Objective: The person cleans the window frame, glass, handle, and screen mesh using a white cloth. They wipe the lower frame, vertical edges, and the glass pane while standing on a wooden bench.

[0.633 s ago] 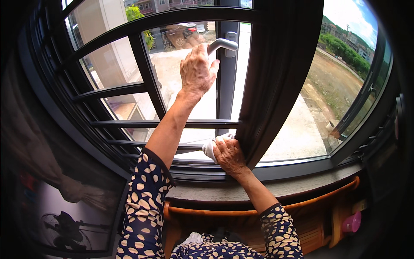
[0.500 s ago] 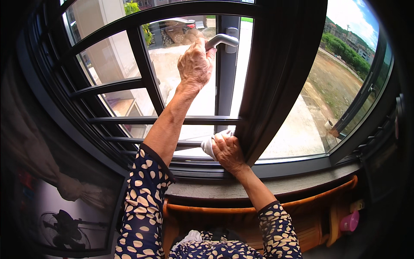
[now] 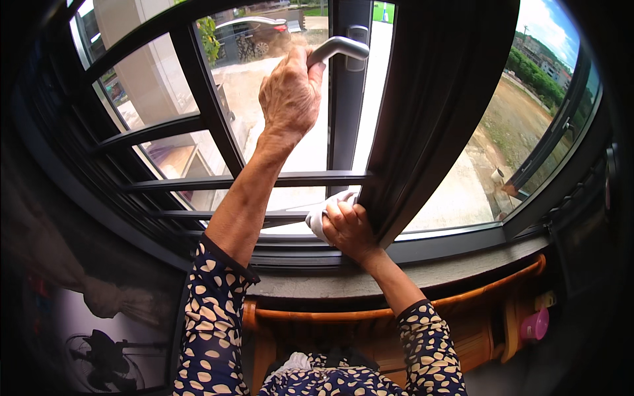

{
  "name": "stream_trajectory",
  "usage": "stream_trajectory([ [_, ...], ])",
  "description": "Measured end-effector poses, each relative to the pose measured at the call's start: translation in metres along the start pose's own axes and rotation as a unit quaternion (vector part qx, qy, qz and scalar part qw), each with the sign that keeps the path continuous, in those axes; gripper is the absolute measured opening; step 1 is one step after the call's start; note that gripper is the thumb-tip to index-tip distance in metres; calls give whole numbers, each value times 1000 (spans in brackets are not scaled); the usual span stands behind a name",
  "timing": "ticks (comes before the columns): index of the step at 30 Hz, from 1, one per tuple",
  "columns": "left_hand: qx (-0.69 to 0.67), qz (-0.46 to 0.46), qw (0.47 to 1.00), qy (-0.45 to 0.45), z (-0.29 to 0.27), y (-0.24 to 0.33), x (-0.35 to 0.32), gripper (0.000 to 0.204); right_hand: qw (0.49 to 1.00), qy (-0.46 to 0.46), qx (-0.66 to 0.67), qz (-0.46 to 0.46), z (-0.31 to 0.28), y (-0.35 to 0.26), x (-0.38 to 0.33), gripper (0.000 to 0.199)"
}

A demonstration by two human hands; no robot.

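Note:
My left hand (image 3: 290,96) reaches up past the dark window bars, its fingers wrapped round the free end of a silver window handle (image 3: 340,47). The handle is mounted on the grey upright frame (image 3: 343,125) of the window sash and points to the left. Lower down, my right hand (image 3: 350,228) is closed on a crumpled white cloth (image 3: 317,221), close beside the thick dark window post (image 3: 422,132). Part of the cloth is hidden under the fingers.
Dark horizontal bars (image 3: 317,179) cross the opening around both arms. Below the stone sill (image 3: 310,284) runs a wooden bench (image 3: 356,315), with a pink cup-like container (image 3: 534,325) at its right. A black fan (image 3: 99,356) is at the lower left. Outside stands a parked car (image 3: 254,34).
The view has shifted a little. My left hand, still round the handle, appears slightly farther left and the handle slightly higher. My right hand keeps the cloth near the post.

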State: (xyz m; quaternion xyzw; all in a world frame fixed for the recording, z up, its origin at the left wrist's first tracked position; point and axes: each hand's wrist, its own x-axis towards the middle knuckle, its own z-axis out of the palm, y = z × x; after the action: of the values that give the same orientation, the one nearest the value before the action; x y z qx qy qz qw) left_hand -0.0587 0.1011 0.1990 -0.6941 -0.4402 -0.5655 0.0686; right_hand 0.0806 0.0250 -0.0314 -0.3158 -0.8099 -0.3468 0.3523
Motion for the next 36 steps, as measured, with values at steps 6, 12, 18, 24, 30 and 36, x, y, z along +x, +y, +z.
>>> stream_trajectory([
  [6,3,6,1000,-19,-3,-10,2,19,995,40,70,-63,-34,-29,2,24],
  [12,35,11,999,-17,-3,-1,2,21,970,184,-136,81,-107,51,59,45],
  [18,42,-40,996,-62,-5,5,3,25,946,203,-250,29,-76,67,50,32],
  [24,10,-20,997,-68,-13,4,-7,23,947,225,-229,26,-73,68,52,26],
  [30,0,-15,997,-80,-23,16,-16,22,947,202,-248,25,-75,72,46,26],
  [36,-29,13,998,-57,-32,15,-33,22,948,210,-237,29,-71,71,47,18],
])
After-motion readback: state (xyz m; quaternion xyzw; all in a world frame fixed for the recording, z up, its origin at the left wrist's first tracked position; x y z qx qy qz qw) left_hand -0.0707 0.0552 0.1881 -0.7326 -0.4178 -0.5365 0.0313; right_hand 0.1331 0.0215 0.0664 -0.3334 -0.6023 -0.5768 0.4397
